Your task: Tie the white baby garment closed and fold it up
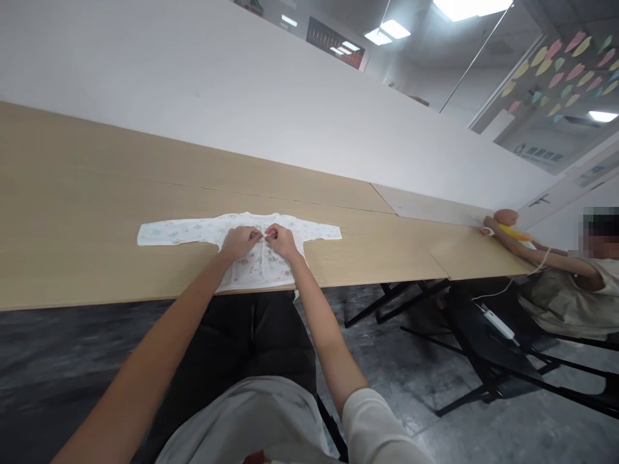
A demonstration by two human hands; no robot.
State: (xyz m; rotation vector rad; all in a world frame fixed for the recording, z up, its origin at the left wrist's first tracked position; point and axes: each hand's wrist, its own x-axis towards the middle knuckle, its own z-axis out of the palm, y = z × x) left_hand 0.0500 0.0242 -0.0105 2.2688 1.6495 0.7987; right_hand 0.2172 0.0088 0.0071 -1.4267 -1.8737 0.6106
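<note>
A small white baby shirt (pixel 251 274) with a faint coloured print lies flat on the table, both sleeves stretched out sideways. Its front opening runs down the middle. My left hand (pixel 240 241) rests on the chest of the shirt, fingers pinched at the left side of the opening. Close beside it, my right hand (pixel 281 240) pinches the other side of the opening. The fingertips of both hands almost meet. Whatever fastening lies between them is too small to make out.
The long wooden table (pixel 97 174) runs along a white partition (pixel 193 84). At the right, another person (pixel 570 283) sits with their hands at a doll (pixel 505 218) in yellow. A black folding chair (pixel 493 348) holds a white power strip (pixel 499 323) with a cable.
</note>
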